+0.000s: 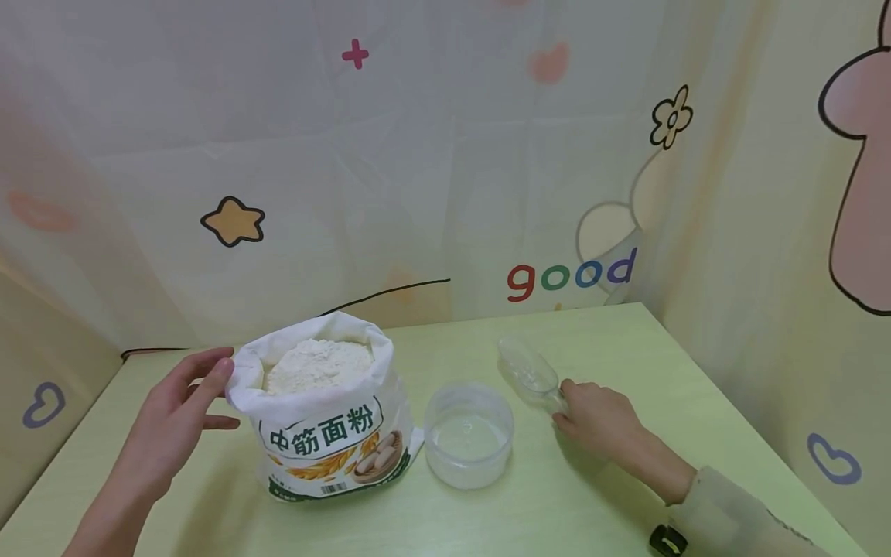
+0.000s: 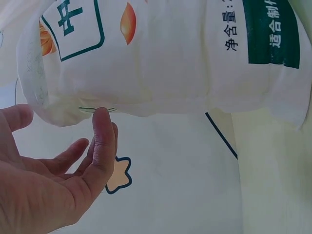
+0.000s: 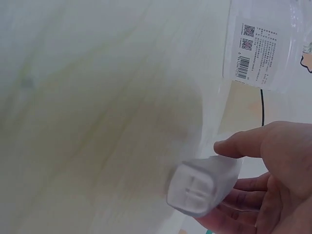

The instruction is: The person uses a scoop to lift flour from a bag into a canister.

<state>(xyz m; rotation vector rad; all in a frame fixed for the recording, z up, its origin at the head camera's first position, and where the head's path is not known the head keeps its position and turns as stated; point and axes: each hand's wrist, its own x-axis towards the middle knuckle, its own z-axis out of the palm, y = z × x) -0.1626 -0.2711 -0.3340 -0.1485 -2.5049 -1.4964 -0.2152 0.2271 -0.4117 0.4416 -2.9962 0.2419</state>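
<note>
The left arm reaches up from the lower left, its hand (image 1: 167, 418) beside the bag (image 1: 334, 425) with the fingers spread. The right arm, in a pale sleeve (image 1: 738, 518), comes in from the lower right, its hand (image 1: 602, 422) low over the table (image 1: 696, 418).

The bag's front reads 中筋面粉 in green; the left wrist view also shows 净含量 on it. A label (image 3: 253, 53) on the clear tub (image 1: 468, 468) carries two square codes, a barcode and print too small to read. The cloth (image 1: 452, 193) behind says "good".

The left hand is loosely extended, fingertips at the bag's folded rim, gripping nothing. The right hand grasps the handle of the clear scoop (image 1: 527, 367), which lies behind and right of the tub. The bag stands upright left of the tub, its mouth showing white flour (image 1: 320, 363).
</note>
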